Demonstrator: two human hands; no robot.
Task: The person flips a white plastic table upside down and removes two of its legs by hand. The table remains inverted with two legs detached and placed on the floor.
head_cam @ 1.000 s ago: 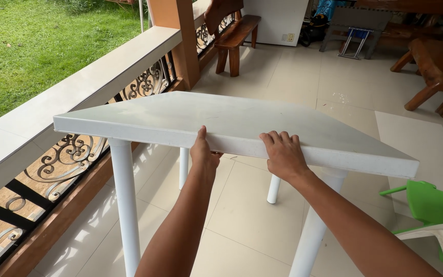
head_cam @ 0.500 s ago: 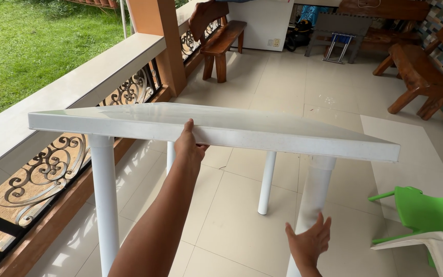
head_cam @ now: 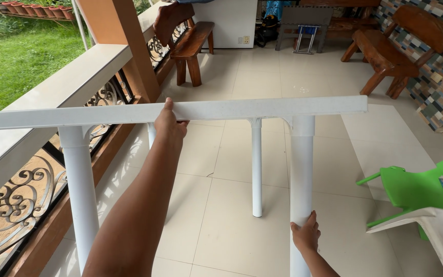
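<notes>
left hand (head_cam: 169,124) grips white table (head_cam: 232,109) edge; right hand (head_cam: 306,235) clasps its leg (head_cam: 301,169).

Your left hand (head_cam: 169,124) gripped the white table (head_cam: 180,111) at its near rim, so your fingers lay hidden behind that rim. You saw the table edge-on, and its top surface could not be seen. The near right leg (head_cam: 302,169), which your right hand (head_cam: 306,235) held, ran off the bottom edge. The green chair (head_cam: 420,188) right of the table was cut off.
</notes>
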